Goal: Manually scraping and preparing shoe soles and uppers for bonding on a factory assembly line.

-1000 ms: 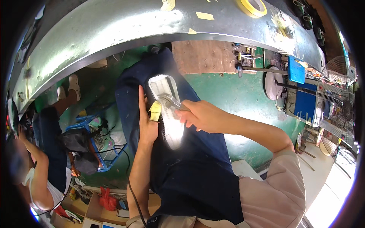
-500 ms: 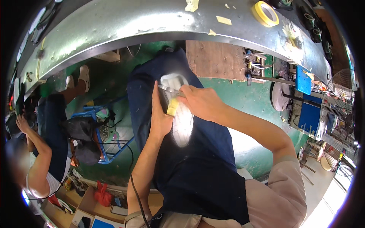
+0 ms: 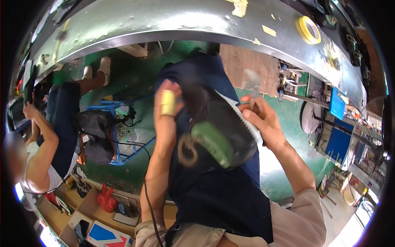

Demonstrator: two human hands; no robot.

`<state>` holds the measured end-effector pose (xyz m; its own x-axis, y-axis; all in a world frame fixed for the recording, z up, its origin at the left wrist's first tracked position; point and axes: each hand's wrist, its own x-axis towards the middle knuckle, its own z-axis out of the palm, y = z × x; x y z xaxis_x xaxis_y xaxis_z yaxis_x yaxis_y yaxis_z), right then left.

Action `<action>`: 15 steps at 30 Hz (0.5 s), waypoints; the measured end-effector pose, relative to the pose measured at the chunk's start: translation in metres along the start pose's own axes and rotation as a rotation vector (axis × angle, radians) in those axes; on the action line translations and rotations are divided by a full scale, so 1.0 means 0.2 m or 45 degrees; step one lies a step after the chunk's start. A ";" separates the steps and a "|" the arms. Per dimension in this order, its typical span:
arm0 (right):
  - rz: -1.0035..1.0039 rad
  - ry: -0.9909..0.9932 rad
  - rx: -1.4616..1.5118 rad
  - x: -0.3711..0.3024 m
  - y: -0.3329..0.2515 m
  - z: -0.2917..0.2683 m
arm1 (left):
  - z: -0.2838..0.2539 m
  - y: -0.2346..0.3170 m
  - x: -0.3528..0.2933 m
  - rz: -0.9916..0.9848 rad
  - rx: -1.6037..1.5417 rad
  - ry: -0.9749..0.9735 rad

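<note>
A dark shoe upper point(image 3: 224, 119) with a white toothed sole edge point(image 3: 245, 123) is over my lap, its opening toward me. From the opening protrudes a green shoe last point(image 3: 212, 144), and a brown ring point(image 3: 187, 150) hangs beside it, blurred. My right hand point(image 3: 265, 123) is at the shoe's right edge, closed around the handle of a metal tool point(image 3: 254, 88) whose head is smeared by motion. To the left of the shoe, my left hand point(image 3: 165, 115) has its fingers stretched out and apart from the shoe; yellow wrapping point(image 3: 168, 103) covers one digit.
Ahead runs a metal bench point(image 3: 181, 22) with a yellow tape roll point(image 3: 308, 30) and scraps of tape. A blue-framed stool point(image 3: 119, 158) stands left, near another seated person point(image 3: 39, 168). Behind are open boxes point(image 3: 88, 206). A fan point(image 3: 372, 123) stands right. A black cable point(image 3: 147, 181) crosses my left arm.
The shoe has turned over from its white sole side to its dark upper, showing the green last. My left hand has come off it. My right hand has moved right with the tool.
</note>
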<state>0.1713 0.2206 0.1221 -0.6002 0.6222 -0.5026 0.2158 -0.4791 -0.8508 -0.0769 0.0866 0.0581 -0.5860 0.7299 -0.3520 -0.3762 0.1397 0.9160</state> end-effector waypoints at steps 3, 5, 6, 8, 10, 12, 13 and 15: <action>-0.297 0.116 -0.212 0.03 -0.05 0.07 | -0.11 -0.53 0.00 -0.353 -0.080 -0.107; -0.439 0.199 -0.229 0.05 0.13 0.05 | -0.03 -0.48 0.01 -0.719 -0.355 -0.042; -0.403 0.085 -0.537 0.10 0.23 0.05 | -0.02 -0.45 0.02 -0.697 -0.417 -0.057; -0.335 -0.256 -1.205 0.14 0.40 0.03 | -0.01 -0.43 -0.06 -0.720 -0.472 -0.061; -0.106 -0.464 -1.191 0.15 0.19 0.06 | 0.00 -0.44 -0.06 -0.412 -0.469 -0.111; 0.149 -0.685 -0.967 0.16 0.06 0.04 | 0.05 -0.38 -0.05 -0.325 -0.412 -0.167; 0.159 -0.673 -0.965 0.15 0.05 0.04 | 0.06 -0.37 -0.07 -0.247 -0.352 -0.216; 0.352 -0.648 -0.496 0.16 0.03 0.09 | 0.05 -0.38 -0.11 -0.156 -0.190 -0.251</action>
<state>0.1394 0.2277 0.1037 -0.7491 0.0964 -0.6554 0.6162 -0.2619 -0.7428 -0.0279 0.0662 -0.0020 -0.3839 0.8318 -0.4008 -0.5459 0.1456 0.8251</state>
